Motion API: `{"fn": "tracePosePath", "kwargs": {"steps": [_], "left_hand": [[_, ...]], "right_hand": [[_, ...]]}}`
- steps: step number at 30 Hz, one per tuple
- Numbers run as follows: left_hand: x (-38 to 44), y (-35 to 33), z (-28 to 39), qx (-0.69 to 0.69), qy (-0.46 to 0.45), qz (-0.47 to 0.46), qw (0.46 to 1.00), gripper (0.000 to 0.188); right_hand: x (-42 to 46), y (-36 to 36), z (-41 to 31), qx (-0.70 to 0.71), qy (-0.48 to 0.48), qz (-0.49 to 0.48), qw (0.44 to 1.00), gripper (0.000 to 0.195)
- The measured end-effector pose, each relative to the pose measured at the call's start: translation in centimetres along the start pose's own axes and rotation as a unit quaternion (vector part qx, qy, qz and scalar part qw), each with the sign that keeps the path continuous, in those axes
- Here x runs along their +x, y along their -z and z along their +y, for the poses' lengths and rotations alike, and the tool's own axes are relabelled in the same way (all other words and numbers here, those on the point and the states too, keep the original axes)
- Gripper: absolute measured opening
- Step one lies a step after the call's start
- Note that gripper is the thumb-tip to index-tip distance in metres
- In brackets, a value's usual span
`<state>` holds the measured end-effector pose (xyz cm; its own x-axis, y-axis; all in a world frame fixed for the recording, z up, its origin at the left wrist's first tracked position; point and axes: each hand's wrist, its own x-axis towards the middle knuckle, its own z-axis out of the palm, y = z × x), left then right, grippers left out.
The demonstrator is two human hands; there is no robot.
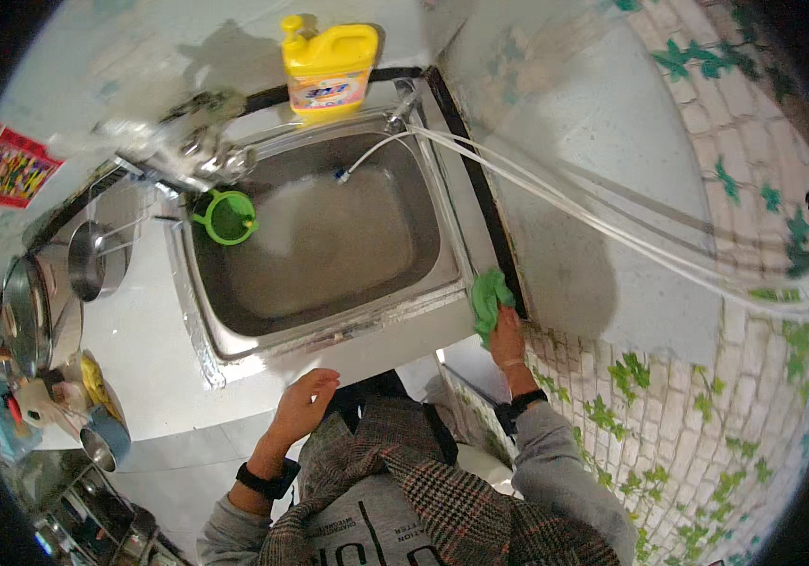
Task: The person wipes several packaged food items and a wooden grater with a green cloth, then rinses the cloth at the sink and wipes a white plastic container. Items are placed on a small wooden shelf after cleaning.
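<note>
My right hand (507, 338) presses a crumpled green cloth (490, 301) onto the counter strip at the sink's right front corner, beside the wall. My left hand (305, 402) hovers at the counter's front edge, fingers loosely bent and apart, with nothing in it. Between and beyond the hands lies a stainless steel sink (319, 240). A green strainer (229, 217) sits at its left back corner. A thin white hose (376, 148) hangs over the basin near the metal faucet (401, 110).
A yellow detergent jug (329, 71) stands behind the sink. White tubes (560, 194) stretch right from the faucet. On the left counter are a wire rack (118, 233) with pans, a glass pot lid (28, 316) and a metal cup (103, 442). A brick-patterned wall (666, 396) rises close on the right.
</note>
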<state>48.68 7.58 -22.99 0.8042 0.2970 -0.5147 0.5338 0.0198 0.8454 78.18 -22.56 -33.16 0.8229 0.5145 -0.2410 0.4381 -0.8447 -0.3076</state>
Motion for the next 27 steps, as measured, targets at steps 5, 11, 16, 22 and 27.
{"fn": "tracePosePath", "kwargs": {"steps": [5,11,16,22,27], "left_hand": [[-7.6,1.6,-4.4,-0.005,-0.008,0.057,0.998,0.022],[-16.6,1.5,-11.6,-0.147,0.086,0.148,0.974,0.024],[-22.0,-0.1,-13.6,-0.178,0.107,0.209,0.956,0.024],[-24.4,-1.5,-13.3,-0.222,0.094,0.229,0.943,0.024],[-24.9,-1.1,-13.2,-0.213,0.093,0.269,0.935,0.023]], "right_hand": [[-4.4,0.6,10.6,-0.009,-0.121,0.050,0.991,0.028],[-0.4,-3.7,-3.1,-0.065,0.114,0.275,0.953,0.024],[-7.3,-15.1,-25.0,0.074,0.186,0.265,0.943,0.034],[-18.5,-20.8,-45.0,0.221,0.389,-0.174,0.877,0.035],[-14.3,-18.2,-39.3,0.224,0.385,-0.242,0.862,0.035]]}}
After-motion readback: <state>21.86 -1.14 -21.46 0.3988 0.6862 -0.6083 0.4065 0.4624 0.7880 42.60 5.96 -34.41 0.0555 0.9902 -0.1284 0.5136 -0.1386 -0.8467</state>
